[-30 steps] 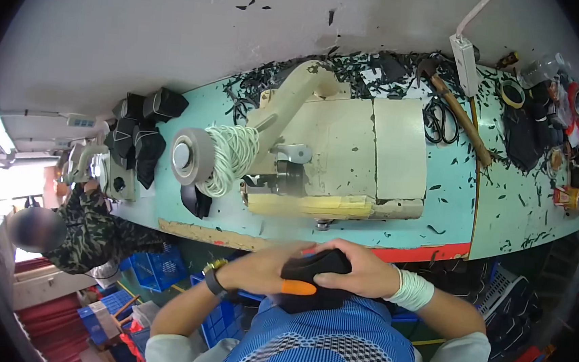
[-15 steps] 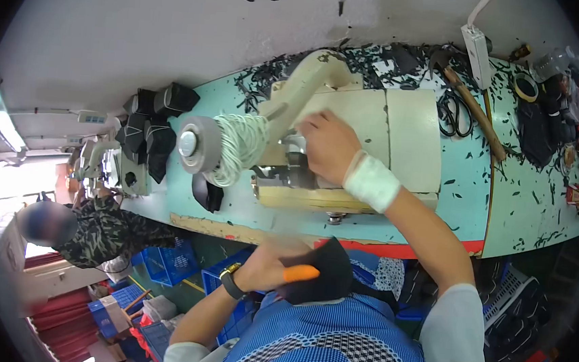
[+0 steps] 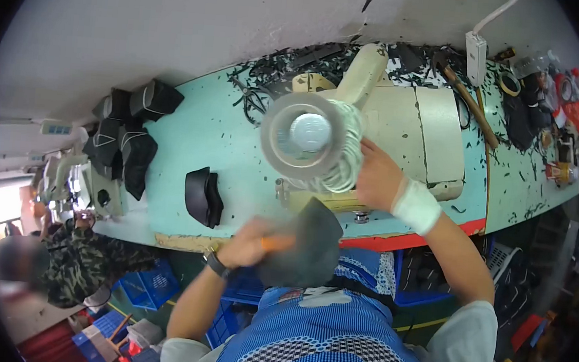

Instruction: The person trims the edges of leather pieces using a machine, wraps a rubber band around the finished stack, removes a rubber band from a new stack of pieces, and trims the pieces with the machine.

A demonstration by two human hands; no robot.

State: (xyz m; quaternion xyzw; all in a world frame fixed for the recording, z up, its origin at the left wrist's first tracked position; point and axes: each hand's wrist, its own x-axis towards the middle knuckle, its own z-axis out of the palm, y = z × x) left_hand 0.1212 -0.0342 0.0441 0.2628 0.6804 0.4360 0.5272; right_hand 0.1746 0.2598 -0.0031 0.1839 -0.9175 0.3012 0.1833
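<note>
Blurred by motion, my left hand [image 3: 247, 244] has an orange finger cot [image 3: 276, 242] on the thumb and grips a curved black leather-like piece [image 3: 308, 247] in front of the table edge. My right hand [image 3: 378, 178], with a white wristband, is at the cream sewing machine [image 3: 396, 125]. Its fingertips are hidden behind a large spool of white cord [image 3: 346, 148] on the machine's top, so their grip does not show. On the table to the left lies a small stack of similar black pieces [image 3: 201, 198].
Tied bundles of black pieces [image 3: 127, 131] stand at the table's left. Scissors [image 3: 248, 99] and black scraps lie along the wall. A hammer [image 3: 469, 103] and tape rolls [image 3: 509, 84] are at the right. Blue crates [image 3: 149, 284] stand below, near a co-worker in camouflage [image 3: 86, 260].
The view has shifted, and the spool now covers the machine's head. My left hand has raised the black piece slightly toward the table edge. My right hand stays by the machine.
</note>
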